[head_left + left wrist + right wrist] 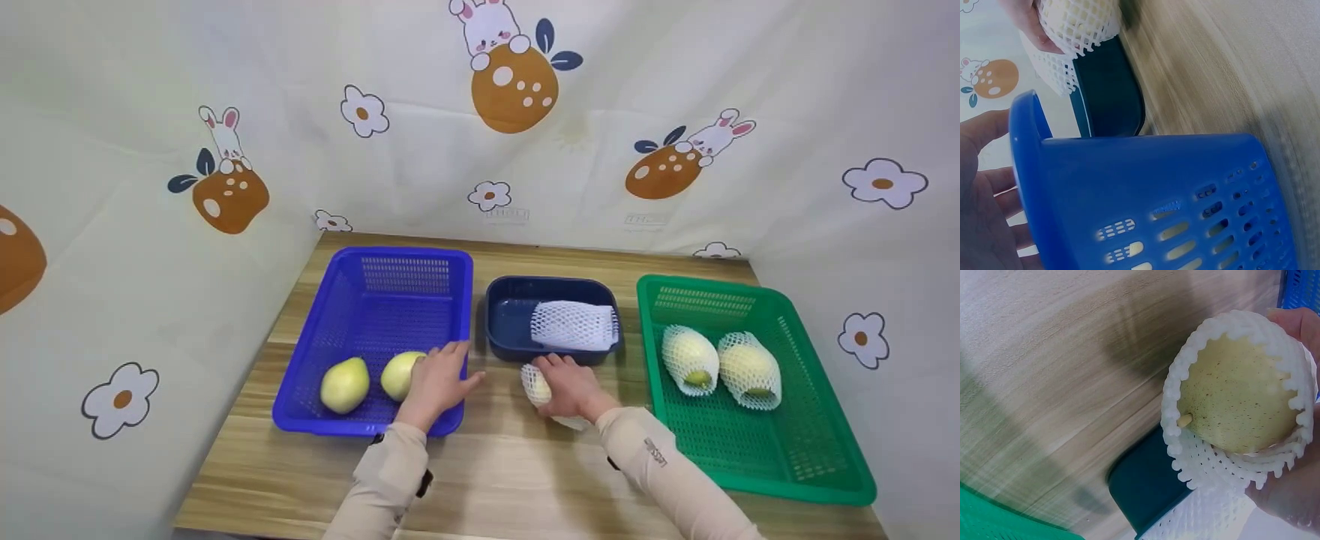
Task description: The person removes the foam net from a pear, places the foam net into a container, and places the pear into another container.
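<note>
My right hand (pixel 574 386) grips a yellow pear (pixel 1235 394) in a white foam net sleeve (pixel 1185 371), in front of the small navy tray (pixel 517 351). The pear's stem and speckled skin show at the sleeve's open end in the right wrist view. Over the right rim of the blue basket (pixel 375 429) reaches my left hand (pixel 442 375), fingers extended and holding nothing. Beside its fingers lies a bare pear (pixel 399 375), partly covered by the hand. Another bare pear (pixel 345 386) sits farther left in that basket.
Empty foam net sleeves (pixel 574 326) lie in the navy tray. To the right, a green basket (pixel 825 491) holds two sleeved pears (pixel 690 360). All stand on a wooden table (pixel 510 480), with a patterned curtain (pixel 420 172) behind and at both sides.
</note>
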{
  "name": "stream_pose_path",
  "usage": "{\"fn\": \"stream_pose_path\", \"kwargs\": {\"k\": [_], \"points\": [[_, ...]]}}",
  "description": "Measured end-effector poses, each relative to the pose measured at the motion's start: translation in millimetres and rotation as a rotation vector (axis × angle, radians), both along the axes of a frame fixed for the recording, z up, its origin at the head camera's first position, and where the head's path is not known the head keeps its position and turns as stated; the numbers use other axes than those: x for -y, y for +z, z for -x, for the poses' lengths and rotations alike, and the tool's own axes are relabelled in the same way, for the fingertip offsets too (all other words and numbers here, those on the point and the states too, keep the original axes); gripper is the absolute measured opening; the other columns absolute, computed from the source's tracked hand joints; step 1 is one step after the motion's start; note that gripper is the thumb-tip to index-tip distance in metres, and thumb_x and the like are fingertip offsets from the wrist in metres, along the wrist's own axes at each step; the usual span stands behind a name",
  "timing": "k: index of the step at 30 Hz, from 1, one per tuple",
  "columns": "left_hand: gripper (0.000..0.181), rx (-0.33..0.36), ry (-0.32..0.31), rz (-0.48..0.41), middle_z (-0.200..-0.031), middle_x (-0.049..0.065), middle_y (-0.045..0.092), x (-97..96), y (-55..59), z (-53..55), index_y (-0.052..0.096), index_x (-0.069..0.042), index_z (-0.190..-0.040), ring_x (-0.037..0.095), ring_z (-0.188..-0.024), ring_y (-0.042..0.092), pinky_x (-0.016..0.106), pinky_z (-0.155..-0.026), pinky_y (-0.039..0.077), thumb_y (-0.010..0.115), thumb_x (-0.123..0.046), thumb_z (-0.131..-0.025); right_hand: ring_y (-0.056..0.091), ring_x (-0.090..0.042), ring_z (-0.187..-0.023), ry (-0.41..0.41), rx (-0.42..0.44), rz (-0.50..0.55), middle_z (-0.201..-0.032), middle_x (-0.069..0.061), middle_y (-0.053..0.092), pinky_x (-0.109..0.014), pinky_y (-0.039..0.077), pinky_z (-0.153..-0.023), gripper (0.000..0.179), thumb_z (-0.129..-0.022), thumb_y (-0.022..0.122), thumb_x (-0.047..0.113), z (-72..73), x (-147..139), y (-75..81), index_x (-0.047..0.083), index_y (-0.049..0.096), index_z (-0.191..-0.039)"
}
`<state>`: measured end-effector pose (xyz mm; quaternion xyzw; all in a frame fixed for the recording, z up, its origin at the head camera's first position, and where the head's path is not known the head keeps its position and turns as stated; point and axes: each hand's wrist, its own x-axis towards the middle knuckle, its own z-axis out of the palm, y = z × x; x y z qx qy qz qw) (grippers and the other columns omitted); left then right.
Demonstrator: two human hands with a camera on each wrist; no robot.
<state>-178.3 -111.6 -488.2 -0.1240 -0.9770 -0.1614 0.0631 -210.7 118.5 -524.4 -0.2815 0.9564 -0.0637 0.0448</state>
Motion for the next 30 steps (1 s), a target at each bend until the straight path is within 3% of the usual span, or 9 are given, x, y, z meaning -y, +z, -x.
{"fn": "stream_pose_path", "kwargs": {"k": [12,19,30], "points": [[0.054,-0.007,0.004,0.004,-0.111,0.011,0.056,0.0,-0.2,-1.5,0.054,-0.005,-0.117,0.035,-0.092,0.054,0.046,-0.070,0.043,0.061,-0.041,-0.077,0.047,-0.031,-0.093,-0.010,0.037,-0.025,-0.104,-0.008,0.049,-0.046,0.044,-0.062,0.072,-0.055,0.077,0.035,0.4,1.6,-7.4,0.010,0.047,-0.116],[0.055,0.024,0.008,0.004,-0.114,0.011,0.055,-0.9,-0.5,-1.8,0.053,-0.005,-0.119,0.035,-0.096,0.052,0.047,-0.072,0.043,0.060,-0.041,-0.078,0.047,-0.034,-0.096,-0.011,0.053,-0.028,-0.106,-0.012,0.050,-0.048,0.044,-0.064,0.074,-0.056,0.075,0.036,-1.6,1.9,-11.6,0.007,0.047,-0.117],[0.057,0.041,0.014,0.015,-0.116,0.010,0.054,-1.3,0.1,1.4,0.052,-0.007,-0.120,0.034,-0.097,0.052,0.046,-0.074,0.043,0.058,-0.044,-0.078,0.047,-0.034,-0.091,0.002,0.020,-0.058,-0.100,-0.012,0.048,-0.046,0.045,-0.056,0.072,-0.053,0.076,0.033,-0.2,4.1,-12.2,0.004,0.047,-0.111]]}}
